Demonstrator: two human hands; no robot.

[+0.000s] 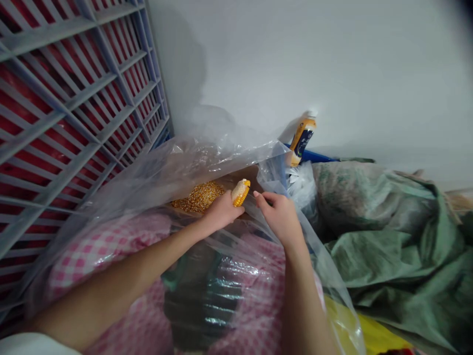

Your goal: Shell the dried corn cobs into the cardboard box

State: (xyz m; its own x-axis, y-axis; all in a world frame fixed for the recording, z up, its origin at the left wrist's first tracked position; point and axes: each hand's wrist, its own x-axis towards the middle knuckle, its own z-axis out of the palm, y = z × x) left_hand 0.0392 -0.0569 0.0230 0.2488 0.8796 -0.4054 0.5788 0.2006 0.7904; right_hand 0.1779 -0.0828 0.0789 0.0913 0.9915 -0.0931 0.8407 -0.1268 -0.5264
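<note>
Corn cob (241,193), partly stripped, juts from the wrapped fingers of the left hand (224,209) beside loose kernels (203,196) inside a clear plastic bag (207,153), where its slack mouth could sag and spill grains, the right hand (279,214) half-curled nearby, its contents unclear.

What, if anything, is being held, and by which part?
The left hand grips a corn cob by its near end, the far end sticking out; whether the right hand holds anything cannot be told.
</note>
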